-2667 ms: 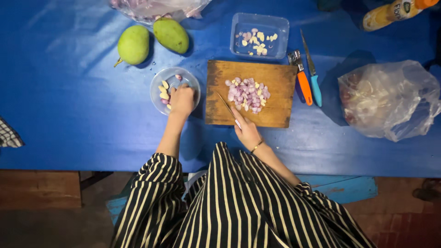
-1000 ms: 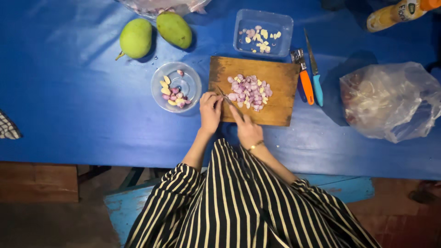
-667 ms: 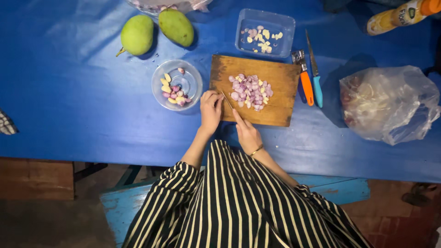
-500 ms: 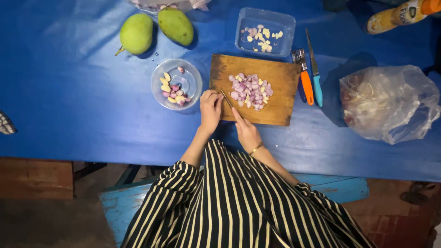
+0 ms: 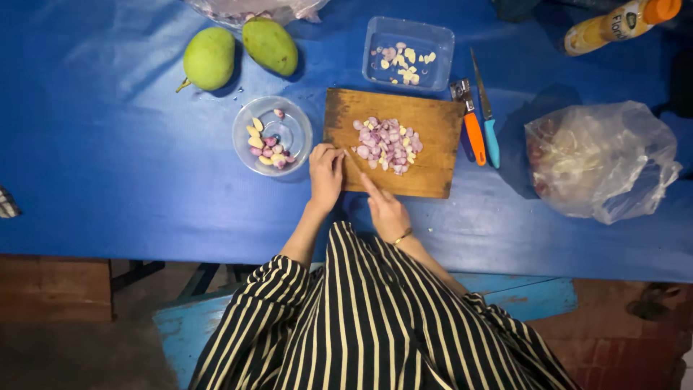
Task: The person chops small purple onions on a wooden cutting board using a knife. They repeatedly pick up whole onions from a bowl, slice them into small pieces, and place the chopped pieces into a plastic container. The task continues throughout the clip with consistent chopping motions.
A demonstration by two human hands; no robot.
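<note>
- The left hand (image 5: pixel 326 173) rests at the near left corner of the wooden cutting board (image 5: pixel 433 133), fingers curled down together onto the board; whatever small piece sits under the fingertips is too small to make out.
- The right hand (image 5: pixel 386 209) sits just beside it, at the board's near edge, closed around the handle of a knife (image 5: pixel 354 162) whose thin blade slants up and to the left, its tip close to the left hand's fingers.
- The two hands are near each other but not touching, with the blade lying between them.
- A heap of chopped purple shallot pieces (image 5: pixel 386 143) lies in the middle of the board, just beyond both hands and a little to the right of the blade.
- A round clear bowl (image 5: pixel 249 119) with a few pale and purple peeled pieces stands on the blue counter (image 5: pixel 108 166) just left of the board, close to the left hand.
- A clear rectangular tub (image 5: pixel 440 40) with a few cut bits stands beyond the board.
- An orange-handled peeler (image 5: pixel 473 133) and a blue-handled knife (image 5: pixel 491 141) lie side by side right of the board.
- Two green mangoes (image 5: pixel 209 58) lie at the far left, and a crumpled clear plastic bag (image 5: pixel 599 159) lies far to the right.
</note>
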